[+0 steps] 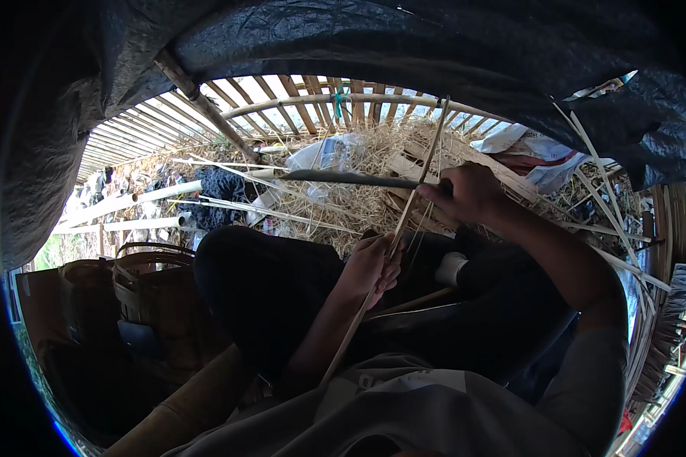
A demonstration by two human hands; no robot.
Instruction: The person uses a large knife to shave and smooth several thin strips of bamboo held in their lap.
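A long, thin bamboo strip (408, 211) slants from near my torso up toward the slatted fence. My left hand (373, 265) is closed around its middle, above my crossed legs. Farther up the strip, my right hand (467, 193) is closed on a knife, whose handle is hidden in the fist. The knife's long dark blade (343, 178) points left, lying nearly level. Where blade and strip cross, my right thumb rests close by. A fine pale sliver hangs beside the strip, just right of my left hand.
Straw-like shavings (358, 190) cover the ground ahead, with plastic bags (328, 152) among them. Bamboo poles (129, 199) lie at the left, and woven baskets (141, 293) stand below them. Long split strips (606, 186) lean at the right. A dark tarpaulin (404, 46) hangs overhead, before a slatted bamboo fence (312, 99).
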